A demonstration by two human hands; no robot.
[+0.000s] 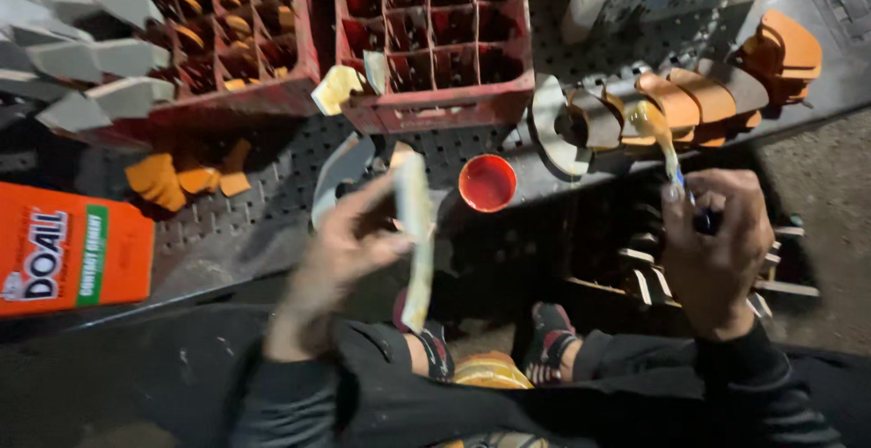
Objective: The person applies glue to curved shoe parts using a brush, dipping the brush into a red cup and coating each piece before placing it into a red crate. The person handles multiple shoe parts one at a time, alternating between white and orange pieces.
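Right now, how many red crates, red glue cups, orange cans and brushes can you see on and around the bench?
Red crates: 2
Red glue cup: 1
Orange can: 1
Brush, in the right hand: 1
Total: 5

Pale sole strip (415, 230) upright; glue-tipped brush (660, 139) tilted.

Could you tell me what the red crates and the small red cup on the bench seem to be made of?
The red crates look like moulded plastic: matt, scuffed, with thin grid dividers. The small red cup seems to be glossy plastic or a lid, its wet shine suggesting liquid inside; the picture leaves that open.
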